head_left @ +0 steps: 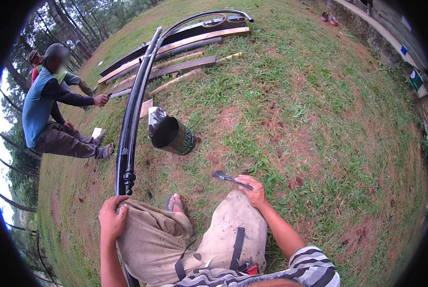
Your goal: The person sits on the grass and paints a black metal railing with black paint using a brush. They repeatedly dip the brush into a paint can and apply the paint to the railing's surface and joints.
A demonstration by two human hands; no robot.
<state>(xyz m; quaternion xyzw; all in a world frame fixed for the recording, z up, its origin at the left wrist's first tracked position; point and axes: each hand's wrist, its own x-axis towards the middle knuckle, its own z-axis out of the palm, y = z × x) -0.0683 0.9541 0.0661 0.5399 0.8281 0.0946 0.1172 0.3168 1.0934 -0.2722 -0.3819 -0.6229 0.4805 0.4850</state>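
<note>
My right hand (255, 192) rests on my right knee, its fingers closed round a paintbrush (227, 178) with dark, black-coated bristles pointing left over the grass. Over my left knee my left hand (112, 217) lies draped, thumb apart, holding nothing. Just beyond it, the near part of a long, glossy black metal pole (136, 103) runs away from me and curves at the far end. A black collar-like fitting (129, 178) sits on the pole near my knee. Right of the pole stands a dark green can (183, 139) with a silvery wrapper (155, 117) at its rim.
Timber boards (195, 44) and pipes lie on the grass beyond. At left, a seated person (42, 107) in a blue shirt reaches toward the pole with a tool; another person is partly hidden behind. A low concrete wall (367, 33) edges the right, with red shoes (329, 19) nearby.
</note>
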